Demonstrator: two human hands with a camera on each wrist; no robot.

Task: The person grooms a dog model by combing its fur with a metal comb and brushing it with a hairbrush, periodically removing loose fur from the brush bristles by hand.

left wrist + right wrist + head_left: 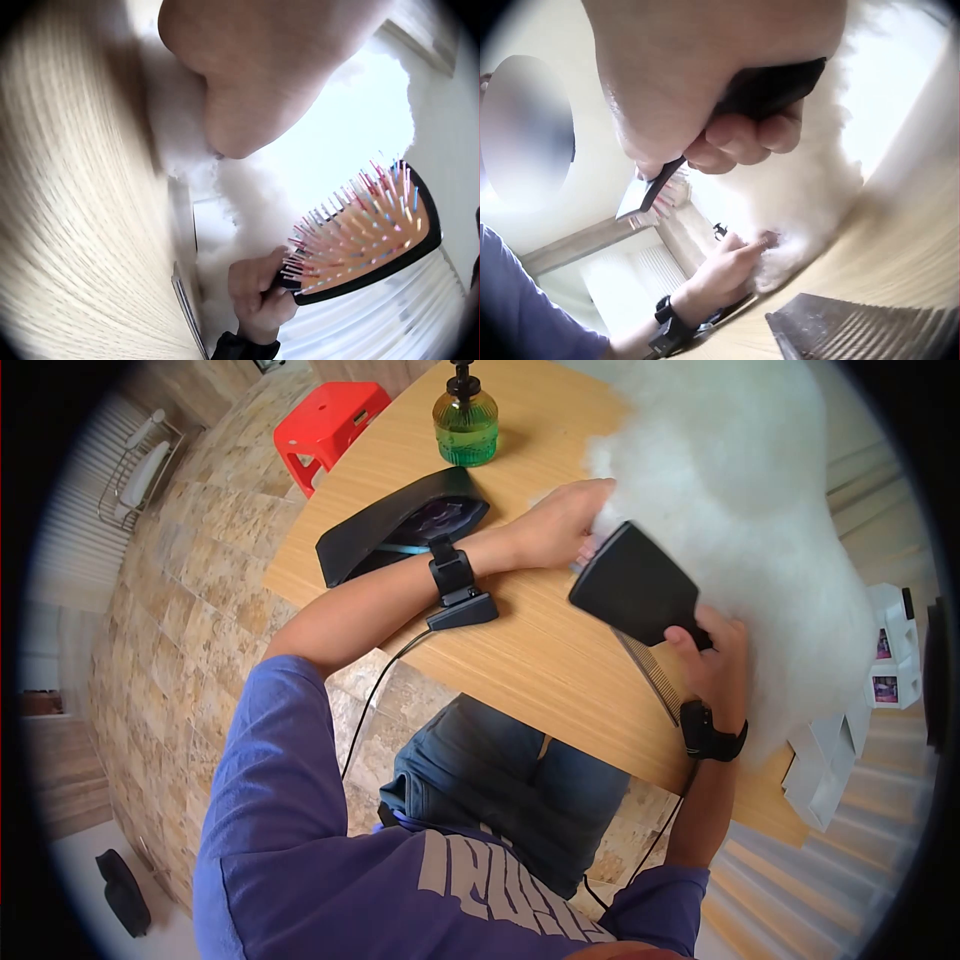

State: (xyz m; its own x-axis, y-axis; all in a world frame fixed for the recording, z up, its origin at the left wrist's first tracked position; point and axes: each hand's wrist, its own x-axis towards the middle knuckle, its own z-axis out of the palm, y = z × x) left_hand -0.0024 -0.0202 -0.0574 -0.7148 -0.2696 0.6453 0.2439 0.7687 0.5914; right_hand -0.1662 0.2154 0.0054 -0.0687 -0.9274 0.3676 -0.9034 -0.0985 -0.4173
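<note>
A large white fluffy animal (pixel 740 470) is on the wooden table; its head cannot be made out. My left hand (pixel 560 525) grips a furry leg (pixel 772 274) of it low over the tabletop, as the right wrist view shows. My right hand (pixel 718 660) holds a black paddle hairbrush (pixel 635 585) by its handle, close beside the fur. In the left wrist view the brush's orange pad (pixel 367 240) with many-coloured bristles faces that camera. Below the brush, near my right wrist, a metal comb (pixel 650 675) lies on the table.
A black pouch (pixel 365 530), its mouth open, lies by my left forearm. Behind it stands a green pump bottle (pixel 466 430). White boxy items (pixel 825 770) sit at the right edge. Past the table is a red stool (pixel 325 420). Cables hang from both wrists.
</note>
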